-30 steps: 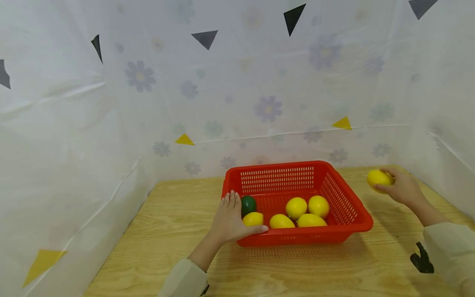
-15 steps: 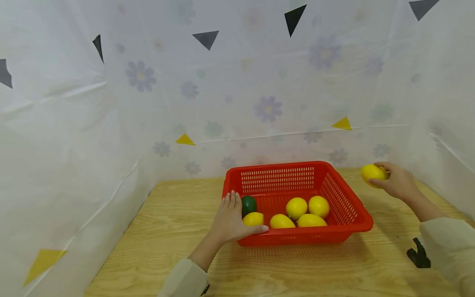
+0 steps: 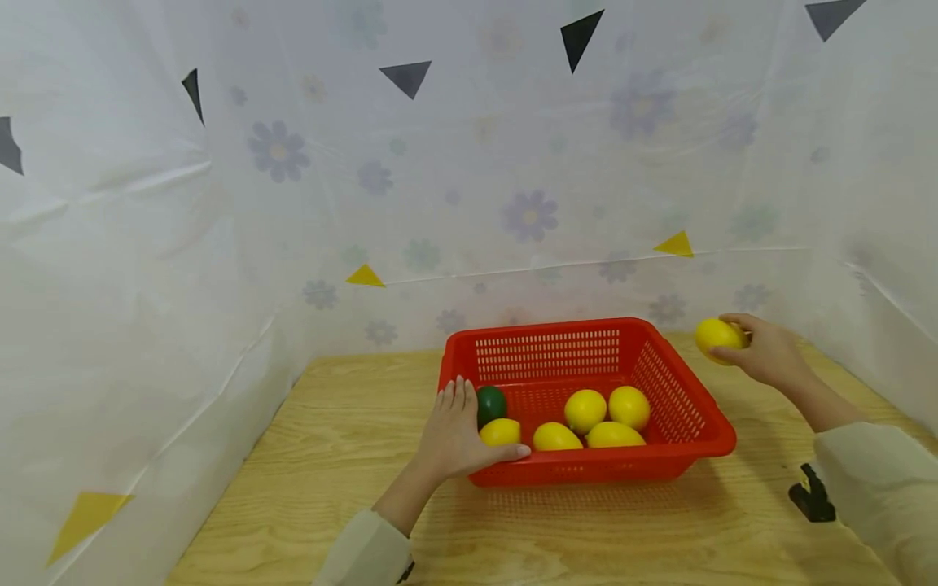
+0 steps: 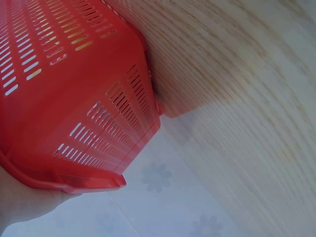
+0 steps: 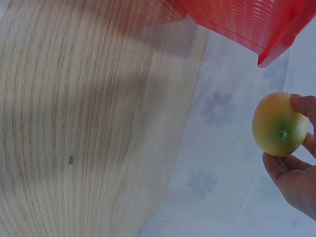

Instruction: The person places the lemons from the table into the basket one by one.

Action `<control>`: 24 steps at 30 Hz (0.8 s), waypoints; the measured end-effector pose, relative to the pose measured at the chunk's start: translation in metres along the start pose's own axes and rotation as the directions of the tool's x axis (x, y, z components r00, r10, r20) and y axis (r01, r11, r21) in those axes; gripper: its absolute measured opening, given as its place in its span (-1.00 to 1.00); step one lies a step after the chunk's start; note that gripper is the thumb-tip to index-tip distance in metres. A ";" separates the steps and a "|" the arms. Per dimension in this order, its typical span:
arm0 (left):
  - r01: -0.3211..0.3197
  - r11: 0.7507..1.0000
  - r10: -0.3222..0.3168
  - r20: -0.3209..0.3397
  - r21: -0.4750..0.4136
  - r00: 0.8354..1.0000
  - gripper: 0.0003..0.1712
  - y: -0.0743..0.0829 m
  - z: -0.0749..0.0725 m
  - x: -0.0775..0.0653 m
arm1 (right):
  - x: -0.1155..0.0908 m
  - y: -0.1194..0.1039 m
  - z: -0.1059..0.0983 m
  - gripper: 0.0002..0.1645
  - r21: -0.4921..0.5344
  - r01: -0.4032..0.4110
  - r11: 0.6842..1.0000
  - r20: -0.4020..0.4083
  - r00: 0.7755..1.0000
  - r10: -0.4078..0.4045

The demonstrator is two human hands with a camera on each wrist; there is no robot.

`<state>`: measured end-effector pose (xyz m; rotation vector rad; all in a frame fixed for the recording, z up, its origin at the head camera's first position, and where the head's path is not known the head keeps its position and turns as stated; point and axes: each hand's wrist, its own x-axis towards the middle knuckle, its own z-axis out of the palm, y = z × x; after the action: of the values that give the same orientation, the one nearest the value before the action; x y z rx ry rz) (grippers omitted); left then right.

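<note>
My right hand (image 3: 765, 350) pinches a yellow lemon (image 3: 714, 338) between thumb and fingers, raised to the right of the red plastic basket (image 3: 677, 449). In the right wrist view this lemon (image 5: 276, 121) shows a greenish stem end, with fingertips (image 5: 301, 103) against it. My left hand (image 3: 454, 435) rests on the basket's near left corner, fingers straight along the left rim and thumb along the front rim. Inside the basket lie several lemons (image 3: 585, 411) and one dark green fruit (image 3: 492, 404), partly covered by the left hand. The left wrist view shows the basket's slotted outer side (image 4: 74, 98).
The basket stands on a light wood-grain table (image 3: 352, 423). Behind it hangs a white flower-print sheet (image 3: 454, 203) with black, grey and yellow triangles stuck on. Another white sheet (image 3: 132, 285) closes off the left side.
My right hand has carried the lemon left and slightly up, closer to the basket's right rim. The left hand, the basket and the fruit inside it stay in place.
</note>
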<state>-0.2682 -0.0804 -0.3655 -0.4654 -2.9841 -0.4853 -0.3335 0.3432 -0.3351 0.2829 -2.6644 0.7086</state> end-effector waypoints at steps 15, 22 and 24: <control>0.010 1.000 -0.010 -0.002 0.002 1.000 0.41 0.000 0.001 -0.001 | 0.000 -0.018 0.007 -0.28 0.027 0.020 0.999 0.016 1.000 -0.021; 0.008 1.000 -0.008 0.002 0.008 1.000 0.41 0.001 0.000 -0.001 | 0.001 -0.024 0.010 -0.29 0.022 0.040 0.999 0.011 0.999 -0.040; 0.007 1.000 -0.007 0.002 0.007 1.000 0.41 0.001 0.000 -0.001 | 0.002 -0.027 0.010 -0.29 0.021 0.044 0.999 0.013 0.999 -0.044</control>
<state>-0.2673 -0.0800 -0.3652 -0.4557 -2.9894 -0.4751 -0.3305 0.3151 -0.3310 0.3517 -2.6560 0.7240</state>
